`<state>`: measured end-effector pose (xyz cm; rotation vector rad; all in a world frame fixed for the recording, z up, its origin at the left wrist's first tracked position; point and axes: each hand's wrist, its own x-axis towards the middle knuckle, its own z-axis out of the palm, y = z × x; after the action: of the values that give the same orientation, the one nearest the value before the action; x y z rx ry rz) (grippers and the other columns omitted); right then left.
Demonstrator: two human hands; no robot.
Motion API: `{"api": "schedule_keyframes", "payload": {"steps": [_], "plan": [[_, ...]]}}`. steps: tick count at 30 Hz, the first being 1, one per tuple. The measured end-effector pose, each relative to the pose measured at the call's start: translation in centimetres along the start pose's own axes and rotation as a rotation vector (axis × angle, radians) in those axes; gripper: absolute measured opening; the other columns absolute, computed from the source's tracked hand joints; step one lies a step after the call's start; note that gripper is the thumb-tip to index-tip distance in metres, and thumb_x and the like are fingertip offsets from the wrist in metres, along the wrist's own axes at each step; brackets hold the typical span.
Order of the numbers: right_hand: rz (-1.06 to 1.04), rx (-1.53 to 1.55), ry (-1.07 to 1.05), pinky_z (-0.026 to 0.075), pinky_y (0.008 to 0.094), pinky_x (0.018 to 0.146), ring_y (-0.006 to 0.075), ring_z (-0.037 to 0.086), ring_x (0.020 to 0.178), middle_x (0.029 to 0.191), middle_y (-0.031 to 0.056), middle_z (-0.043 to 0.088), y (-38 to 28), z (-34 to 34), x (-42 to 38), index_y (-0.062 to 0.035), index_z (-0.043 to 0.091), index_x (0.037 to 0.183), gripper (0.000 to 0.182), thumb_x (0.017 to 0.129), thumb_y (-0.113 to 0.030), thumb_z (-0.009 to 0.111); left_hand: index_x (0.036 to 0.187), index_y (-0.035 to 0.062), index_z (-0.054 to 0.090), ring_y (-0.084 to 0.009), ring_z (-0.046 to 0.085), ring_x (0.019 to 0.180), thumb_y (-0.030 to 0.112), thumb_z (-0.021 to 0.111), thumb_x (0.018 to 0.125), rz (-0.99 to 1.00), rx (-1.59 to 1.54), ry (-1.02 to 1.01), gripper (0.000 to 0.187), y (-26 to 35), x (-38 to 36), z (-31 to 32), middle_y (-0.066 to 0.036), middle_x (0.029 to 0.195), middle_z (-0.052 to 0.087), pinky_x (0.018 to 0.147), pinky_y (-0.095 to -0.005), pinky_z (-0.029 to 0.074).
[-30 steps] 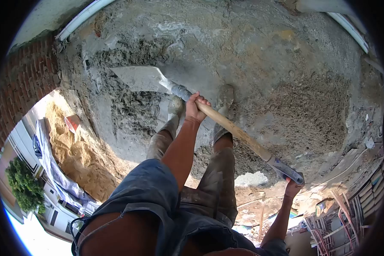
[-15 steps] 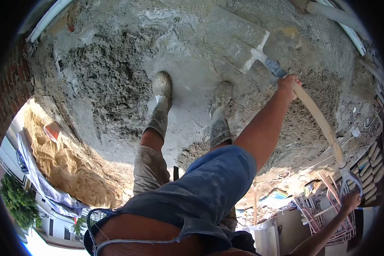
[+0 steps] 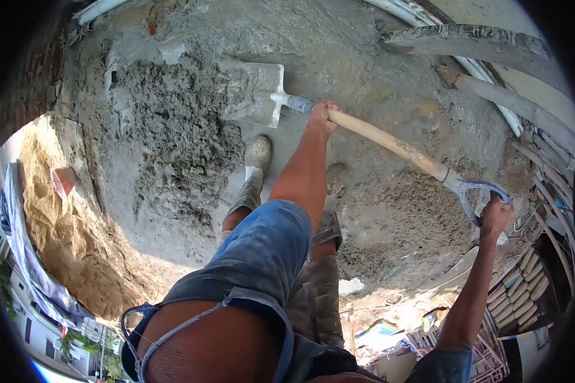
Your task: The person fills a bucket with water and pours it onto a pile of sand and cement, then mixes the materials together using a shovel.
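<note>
My left hand [image 3: 322, 119] is closed round the wooden shaft of a shovel [image 3: 386, 145], just behind the blue-grey wrapped socket. At the right, my right hand [image 3: 496, 216] grips the shovel's D-shaped end handle. The broad, mortar-smeared blade [image 3: 257, 94] lies low at the upper right edge of a heap of wet, grey, lumpy mortar [image 3: 172, 121]. Mortar covers part of the blade, so its front edge is hard to make out. My left boot [image 3: 258, 153], coated in grey, stands just below the blade; the other boot is mostly hidden behind my left arm.
A second patch of rough, gravelly mix [image 3: 402, 217] lies below the shaft. Yellow sand [image 3: 64, 236] is piled at the left beside a brick wall [image 3: 37, 83]. Poles and pipes [image 3: 479, 48] line the upper right, and stacked bags [image 3: 521, 290] sit at the lower right.
The shovel has swung left, its blade moving from the upper right to the mortar heap. Both hands moved with it, keeping their grip; the handle end rose in view.
</note>
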<state>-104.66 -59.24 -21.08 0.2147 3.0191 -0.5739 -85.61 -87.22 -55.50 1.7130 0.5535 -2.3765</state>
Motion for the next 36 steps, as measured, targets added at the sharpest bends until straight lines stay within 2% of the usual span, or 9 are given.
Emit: {"api": "schedule_keyframes", "payload": {"steps": [2, 8, 10, 16, 19, 26, 28, 32, 36], "plan": [[-0.298, -0.029, 0.015, 0.030, 0.0252, 0.035, 0.0087, 0.038, 0.036, 0.046, -0.0016, 0.042, 0.6, 0.8, 0.2, -0.0076, 0.045, 0.057, 0.031, 0.080, -0.019, 0.063, 0.078, 0.0103, 0.045, -0.0147, 0.043, 0.057, 0.011, 0.046, 0.087, 0.053, -0.089, 0.008, 0.009, 1.4, -1.8, -0.2, -0.001, 0.066, 0.042, 0.062, -0.0344, 0.044], [-0.334, 0.244, 0.003, 0.034, 0.0265, 0.044, 0.0090, 0.043, 0.048, 0.056, 0.0008, 0.048, 0.3, -2.1, -5.7, -0.0033, 0.047, 0.065, 0.026, 0.081, -0.014, 0.064, 0.066, 0.0108, 0.043, -0.0138, 0.041, 0.052, 0.009, 0.046, 0.082, 0.139, -0.203, -0.142, 0.017, 3.1, -8.3, -1.8, 0.001, 0.057, 0.039, 0.059, -0.0333, 0.044], [-0.720, 0.065, 0.142, 0.037, 0.0268, 0.049, 0.0107, 0.044, 0.051, 0.058, 0.0024, 0.049, 0.1, -3.6, -7.9, -0.0036, 0.048, 0.065, 0.027, 0.081, -0.015, 0.066, 0.059, 0.0114, 0.041, -0.0123, 0.040, 0.050, 0.008, 0.046, 0.078, 0.139, -0.265, -0.274, 0.020, 3.3, -12.4, -3.1, 0.002, 0.055, 0.038, 0.056, -0.0315, 0.042], [-0.752, 0.364, -0.027, 0.044, 0.0515, 0.086, 0.0331, 0.057, 0.090, 0.095, 0.0146, 0.053, 7.5, -6.6, -18.3, -0.0001, 0.051, 0.081, 0.024, 0.086, -0.021, 0.060, 0.061, 0.0114, 0.043, -0.0078, 0.042, 0.046, 0.011, 0.049, 0.073, 0.234, -0.425, -0.841, 0.013, 3.3, -22.6, -14.4, 0.004, 0.053, 0.040, 0.053, -0.0251, 0.038], [-0.722, 0.227, -0.116, 0.044, 0.0480, 0.087, 0.0365, 0.053, 0.101, 0.106, 0.0143, 0.051, 11.3, -8.2, -20.1, -0.0008, 0.056, 0.089, 0.030, 0.086, -0.030, 0.059, 0.064, 0.0104, 0.043, -0.0076, 0.044, 0.046, 0.011, 0.048, 0.076, 0.317, -0.402, -0.994, 0.013, 1.3, -24.1, -17.0, 0.003, 0.053, 0.041, 0.052, -0.0236, 0.038], [-0.079, 0.276, -0.286, 0.045, 0.0312, 0.074, 0.0177, 0.056, 0.080, 0.080, 0.0075, 0.059, 19.4, -7.3, -12.5, -0.0008, 0.057, 0.079, 0.017, 0.083, -0.016, 0.062, 0.066, 0.0104, 0.042, -0.0098, 0.038, 0.055, 0.011, 0.050, 0.082, 0.216, -0.135, -0.476, 0.018, -7.1, -15.3, -9.6, 0.003, 0.060, 0.038, 0.058, -0.0273, 0.038], [0.017, 0.201, -0.266, 0.038, 0.0226, 0.048, 0.0095, 0.047, 0.050, 0.064, 0.0063, 0.058, 20.9, -9.4, -11.3, -0.0017, 0.056, 0.070, 0.008, 0.077, -0.005, 0.053, 0.067, 0.0115, 0.042, -0.0106, 0.042, 0.054, 0.014, 0.055, 0.083, 0.134, -0.057, -0.281, 0.021, -10.1, -11.6, -6.9, 0.003, 0.060, 0.041, 0.058, -0.0292, 0.041], [0.545, 0.422, -0.084, 0.035, 0.0244, 0.035, 0.0094, 0.037, 0.037, 0.049, 0.0001, 0.040, 15.2, -14.1, -9.7, -0.0054, 0.051, 0.067, 0.012, 0.078, -0.001, 0.049, 0.071, 0.0077, 0.046, -0.0159, 0.043, 0.046, 0.010, 0.056, 0.081, 0.005, 0.221, 0.027, 0.015, -16.5, -4.9, 0.3, -0.003, 0.058, 0.043, 0.046, -0.0337, 0.044], [0.595, 0.225, 0.101, 0.028, 0.0237, 0.029, 0.0095, 0.032, 0.032, 0.043, -0.0008, 0.031, 9.3, -16.4, -4.9, -0.0099, 0.039, 0.055, 0.035, 0.083, -0.016, 0.058, 0.070, 0.0040, 0.047, -0.0182, 0.047, 0.047, 0.007, 0.058, 0.078, -0.131, 0.245, 0.093, 0.014, -20.3, -1.2, 7.4, -0.005, 0.059, 0.045, 0.046, -0.0367, 0.044]]}}
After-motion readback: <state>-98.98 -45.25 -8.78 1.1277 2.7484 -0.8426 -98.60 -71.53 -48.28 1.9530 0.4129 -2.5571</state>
